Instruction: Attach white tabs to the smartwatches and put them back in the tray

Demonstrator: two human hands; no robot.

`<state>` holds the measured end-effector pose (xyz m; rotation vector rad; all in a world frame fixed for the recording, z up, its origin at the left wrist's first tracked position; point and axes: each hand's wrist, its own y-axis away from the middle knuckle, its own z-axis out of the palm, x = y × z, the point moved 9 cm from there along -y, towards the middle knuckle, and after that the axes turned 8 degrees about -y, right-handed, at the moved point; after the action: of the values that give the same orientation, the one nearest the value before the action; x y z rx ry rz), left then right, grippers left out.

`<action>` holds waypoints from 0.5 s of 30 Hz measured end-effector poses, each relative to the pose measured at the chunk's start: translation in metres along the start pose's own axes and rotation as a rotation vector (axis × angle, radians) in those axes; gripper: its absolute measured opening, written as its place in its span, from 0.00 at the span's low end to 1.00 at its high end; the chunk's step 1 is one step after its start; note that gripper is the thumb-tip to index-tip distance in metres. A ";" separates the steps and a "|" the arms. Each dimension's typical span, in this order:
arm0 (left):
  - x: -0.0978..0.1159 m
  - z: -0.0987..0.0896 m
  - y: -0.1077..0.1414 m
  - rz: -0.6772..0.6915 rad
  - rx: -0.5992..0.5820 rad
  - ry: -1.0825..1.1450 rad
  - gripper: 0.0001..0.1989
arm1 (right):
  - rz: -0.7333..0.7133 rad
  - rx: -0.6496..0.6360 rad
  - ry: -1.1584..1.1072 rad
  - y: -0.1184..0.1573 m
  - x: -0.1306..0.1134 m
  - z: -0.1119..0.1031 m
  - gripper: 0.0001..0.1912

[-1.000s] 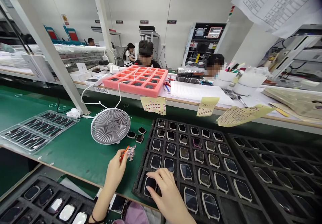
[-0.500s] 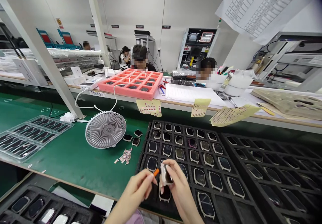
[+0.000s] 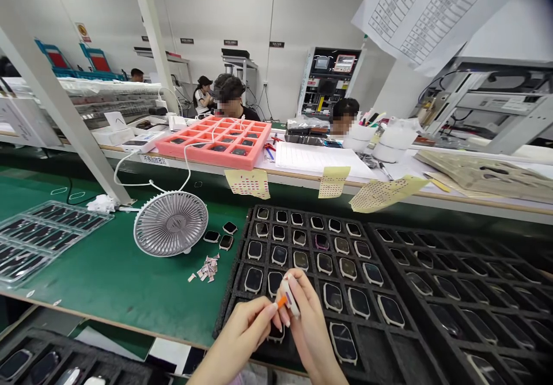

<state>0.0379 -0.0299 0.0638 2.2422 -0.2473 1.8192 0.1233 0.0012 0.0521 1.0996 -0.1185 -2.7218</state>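
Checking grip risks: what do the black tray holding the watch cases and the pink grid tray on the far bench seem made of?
The black pocketed tray looks like matte foam, its surface rough and pitted. The pink grid tray also seems matte foam, with thick soft-looking walls, though distance leaves that less certain.

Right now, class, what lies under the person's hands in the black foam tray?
A pale-rimmed watch in the foam tray shows below the left hand and right hand; its top is covered.

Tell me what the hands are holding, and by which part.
Right hand pinches a pale watch-like device by its edges; left hand grips a small orange tool by its near end.
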 end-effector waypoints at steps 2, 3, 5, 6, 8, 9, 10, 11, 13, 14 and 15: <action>0.000 0.000 0.000 -0.004 0.003 0.021 0.23 | -0.003 -0.001 -0.002 0.001 0.000 0.000 0.15; -0.001 0.000 0.000 -0.007 -0.002 0.033 0.23 | -0.001 0.004 -0.004 0.001 0.000 0.000 0.16; -0.002 0.002 0.000 -0.016 -0.022 0.058 0.23 | 0.010 0.015 -0.013 0.001 0.002 0.000 0.16; -0.002 0.003 0.000 -0.018 -0.029 0.067 0.23 | 0.015 0.018 -0.015 0.001 0.002 0.000 0.16; -0.002 0.004 0.000 -0.019 -0.032 0.070 0.23 | 0.016 0.013 -0.006 0.001 0.002 0.000 0.15; -0.002 0.003 0.000 -0.016 -0.027 0.065 0.23 | 0.010 0.007 0.005 0.000 0.002 0.000 0.16; -0.002 0.003 0.000 -0.015 -0.022 0.058 0.23 | 0.000 0.000 0.019 0.000 0.000 0.001 0.16; -0.002 0.002 -0.001 -0.014 -0.020 0.050 0.23 | -0.014 -0.005 0.036 0.000 -0.001 0.001 0.16; -0.002 0.002 -0.001 -0.017 -0.030 0.037 0.23 | -0.035 -0.016 0.068 -0.001 -0.003 0.001 0.16; -0.002 0.002 -0.001 -0.018 -0.041 0.036 0.23 | -0.027 -0.028 0.070 -0.001 -0.003 0.002 0.16; -0.003 0.003 -0.001 -0.020 -0.058 0.042 0.23 | 0.003 -0.047 0.057 -0.001 0.000 0.004 0.17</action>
<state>0.0405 -0.0299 0.0607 2.1577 -0.2659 1.8231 0.1207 0.0019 0.0551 1.1609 -0.0476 -2.6736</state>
